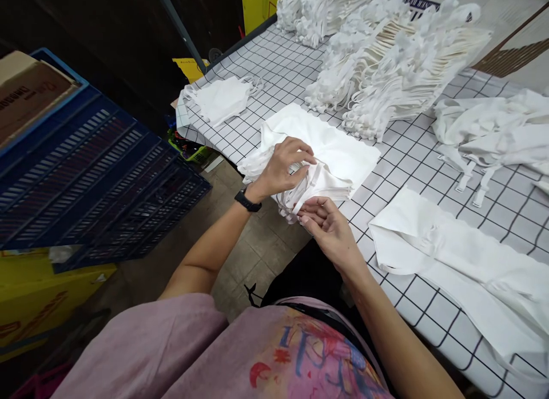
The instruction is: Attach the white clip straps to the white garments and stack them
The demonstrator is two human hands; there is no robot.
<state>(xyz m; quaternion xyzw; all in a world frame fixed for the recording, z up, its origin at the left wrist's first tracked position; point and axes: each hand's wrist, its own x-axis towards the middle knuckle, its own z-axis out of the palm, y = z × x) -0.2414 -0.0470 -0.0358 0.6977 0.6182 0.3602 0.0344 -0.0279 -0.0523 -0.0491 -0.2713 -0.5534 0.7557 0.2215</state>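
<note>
A stack of white cloth pieces with narrow straps (330,184) lies at the table's near edge, partly on a flat white cloth (343,147). My left hand (285,164) is over the stack's left end, thumb and fingertips closed on a white strap. Lower and to the right, my right hand (328,227) pinches the looped lower part of a strap between thumb and fingers. Several loose straps (287,207) hang past the edge between my hands. Bunched white fabric (255,162) shows behind my left wrist, partly hidden by it.
Tall piles of strapped white cloth pieces (412,62) stand at the back of the grid-patterned table (274,53). More white pieces lie at the far left (225,99) and right (463,262). Blue crates (90,164) and a yellow box (47,296) stand left of the table.
</note>
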